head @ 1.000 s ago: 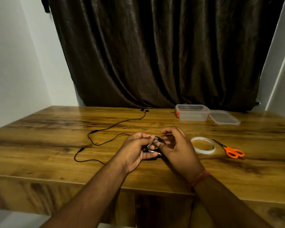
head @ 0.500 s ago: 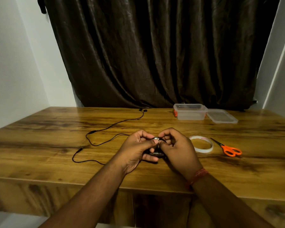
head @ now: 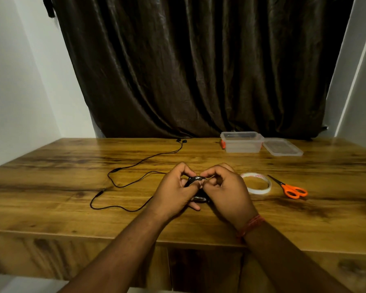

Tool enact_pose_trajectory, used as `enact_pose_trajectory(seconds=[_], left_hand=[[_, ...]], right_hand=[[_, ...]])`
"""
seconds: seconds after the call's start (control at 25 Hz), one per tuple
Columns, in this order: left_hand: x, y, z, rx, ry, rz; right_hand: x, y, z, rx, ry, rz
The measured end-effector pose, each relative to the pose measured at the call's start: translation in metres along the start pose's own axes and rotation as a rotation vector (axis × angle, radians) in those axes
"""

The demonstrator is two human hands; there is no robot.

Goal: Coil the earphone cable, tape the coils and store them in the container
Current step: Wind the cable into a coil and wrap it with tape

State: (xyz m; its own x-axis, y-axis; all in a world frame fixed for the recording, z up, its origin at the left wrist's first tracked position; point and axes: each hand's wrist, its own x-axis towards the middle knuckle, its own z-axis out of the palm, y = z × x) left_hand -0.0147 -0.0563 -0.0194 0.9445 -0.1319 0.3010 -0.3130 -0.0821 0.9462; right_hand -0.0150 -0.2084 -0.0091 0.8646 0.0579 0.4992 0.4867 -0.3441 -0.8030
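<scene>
A small black coil of earphone cable sits between my two hands over the middle of the wooden table. My left hand grips the coil from the left, and my right hand pinches its top with thumb and forefinger. Shiny tape shows on the coil's top and bottom. A second earphone cable lies loose and uncoiled on the table to the left, its earbuds near the curtain. The clear container stands open at the back right.
The container's lid lies flat beside it on the right. A roll of clear tape lies just right of my right hand, with orange-handled scissors further right. A dark curtain hangs behind the table.
Both hands have closed in on the coil, and my right fingers have shifted onto its top. The loose cable, tape roll and scissors have not moved.
</scene>
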Motion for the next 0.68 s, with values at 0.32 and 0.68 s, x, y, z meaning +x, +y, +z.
enact_pose_trajectory(seconds=[0.32,0.68], left_hand=[[0.0043,-0.0022,0.0012,-0.050,0.156,0.075],[0.0089,-0.0041,0.0010,0.186,0.260,0.241]], right_hand=[[-0.0011,0.0012,0.0000,0.073,-0.009,-0.027],[-0.0020,0.0003,-0.0003,-0.054,0.059,-0.120]])
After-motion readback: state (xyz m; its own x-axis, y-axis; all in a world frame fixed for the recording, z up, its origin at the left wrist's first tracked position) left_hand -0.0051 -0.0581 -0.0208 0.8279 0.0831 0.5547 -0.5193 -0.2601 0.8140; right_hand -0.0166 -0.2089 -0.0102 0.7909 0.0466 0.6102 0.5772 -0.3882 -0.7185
